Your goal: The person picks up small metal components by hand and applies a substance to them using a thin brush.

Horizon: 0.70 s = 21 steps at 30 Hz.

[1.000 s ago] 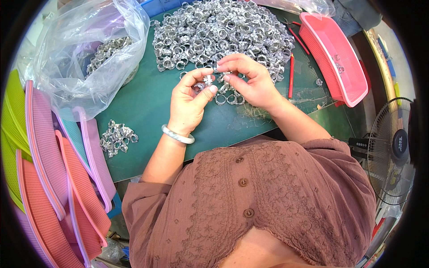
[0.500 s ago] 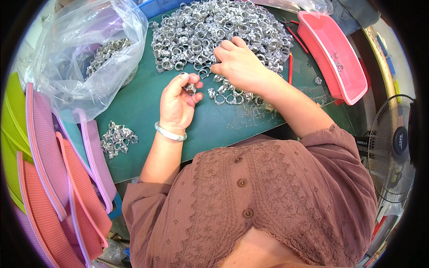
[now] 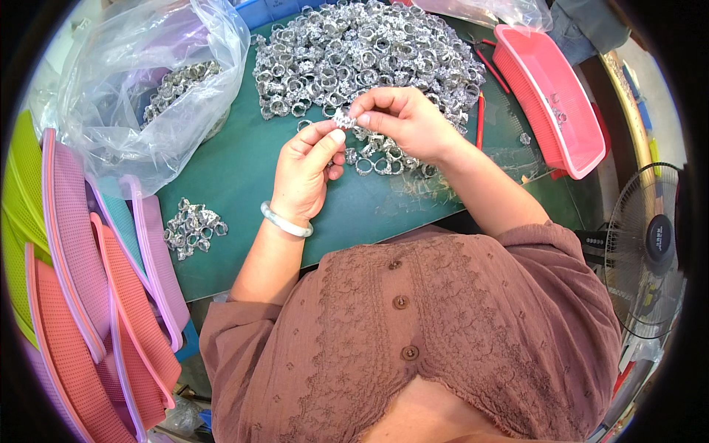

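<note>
Between my two hands, just in front of a big heap of silver rings, is a silver ring. My right hand pinches it between thumb and fingertips. The thumb and forefinger of my left hand close on its other side; the remaining fingers curl inward, and what lies under them is mostly hidden. A smaller spread of rings lies below my right hand. Away to the left, near the table's edge, sits a small separate pile of rings.
A clear plastic bag with more rings stands at the left on the green table. Stacked plastic baskets crowd the left side. At the right are a pink basket, red-handled pliers, a red stick-like tool and a fan.
My right hand has come back from the heap toward my left hand, a ring now in its fingertips. My left hand has turned and risen slightly to meet it.
</note>
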Tool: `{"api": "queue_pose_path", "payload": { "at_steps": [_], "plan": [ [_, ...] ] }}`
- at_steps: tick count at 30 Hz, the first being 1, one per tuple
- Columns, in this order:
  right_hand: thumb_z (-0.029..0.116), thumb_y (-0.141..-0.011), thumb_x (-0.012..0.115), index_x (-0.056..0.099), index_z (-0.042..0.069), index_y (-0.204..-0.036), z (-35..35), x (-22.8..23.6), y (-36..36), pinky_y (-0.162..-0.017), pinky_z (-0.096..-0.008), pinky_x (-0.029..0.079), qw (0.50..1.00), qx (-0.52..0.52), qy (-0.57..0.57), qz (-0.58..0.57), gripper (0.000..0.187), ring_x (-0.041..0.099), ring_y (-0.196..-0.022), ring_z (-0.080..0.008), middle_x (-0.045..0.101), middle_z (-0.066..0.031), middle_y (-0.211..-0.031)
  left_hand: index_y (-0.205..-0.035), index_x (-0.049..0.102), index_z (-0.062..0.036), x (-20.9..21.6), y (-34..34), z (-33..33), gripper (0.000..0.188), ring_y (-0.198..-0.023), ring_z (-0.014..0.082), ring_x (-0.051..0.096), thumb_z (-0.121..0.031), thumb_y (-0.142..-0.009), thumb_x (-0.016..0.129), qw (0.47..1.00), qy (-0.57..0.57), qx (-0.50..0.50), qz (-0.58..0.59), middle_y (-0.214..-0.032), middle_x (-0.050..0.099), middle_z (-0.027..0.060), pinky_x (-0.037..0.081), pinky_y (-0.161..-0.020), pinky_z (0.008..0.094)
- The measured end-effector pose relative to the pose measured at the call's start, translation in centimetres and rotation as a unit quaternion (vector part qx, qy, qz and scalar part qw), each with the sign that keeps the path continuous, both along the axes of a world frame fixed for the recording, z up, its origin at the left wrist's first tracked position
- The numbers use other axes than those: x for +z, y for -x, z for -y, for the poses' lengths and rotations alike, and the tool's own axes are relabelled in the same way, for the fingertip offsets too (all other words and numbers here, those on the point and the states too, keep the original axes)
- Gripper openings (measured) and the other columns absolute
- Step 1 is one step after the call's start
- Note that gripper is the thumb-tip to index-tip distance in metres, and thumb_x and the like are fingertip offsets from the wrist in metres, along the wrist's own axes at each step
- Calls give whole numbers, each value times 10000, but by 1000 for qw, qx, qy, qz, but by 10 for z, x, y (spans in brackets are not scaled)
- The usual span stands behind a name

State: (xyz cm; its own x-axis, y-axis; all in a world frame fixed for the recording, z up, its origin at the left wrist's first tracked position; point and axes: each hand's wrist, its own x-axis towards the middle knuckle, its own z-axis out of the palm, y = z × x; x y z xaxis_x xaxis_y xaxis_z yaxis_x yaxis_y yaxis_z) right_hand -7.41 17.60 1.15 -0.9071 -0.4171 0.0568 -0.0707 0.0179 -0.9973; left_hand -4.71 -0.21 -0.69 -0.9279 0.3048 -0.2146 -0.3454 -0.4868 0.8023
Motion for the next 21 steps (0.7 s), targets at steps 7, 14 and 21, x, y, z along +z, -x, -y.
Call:
{"api": "queue_pose_path", "payload": {
  "at_steps": [7,14,21],
  "plan": [
    [40,-810,566,594,-2,-922,6,0,-12,-747,-224,434,1000,-21,11,-7,123,531,-823,-78,587,-22,-896,-868,583,-61,-3,1,1,68,-589,68,484,-55,-801,591,998,3,33,-47,-704,552,-5,367,-489,183],
    [44,-773,608,568,-2,-961,8,-4,-17,-719,-224,459,998,-32,52,25,197,546,-798,-83,593,-43,-863,-844,589,-54,-2,-1,-1,50,-547,53,461,-61,-796,602,995,52,43,-76,-681,548,-11,350,-484,168],
    [58,-775,617,537,10,-1036,8,-7,-17,-735,-230,456,996,-26,84,13,277,544,-813,-86,584,-39,-886,-842,603,-51,-2,-3,-2,59,-552,47,462,-53,-784,616,990,84,35,-106,-690,556,-21,343,-485,167]
  ]
}}
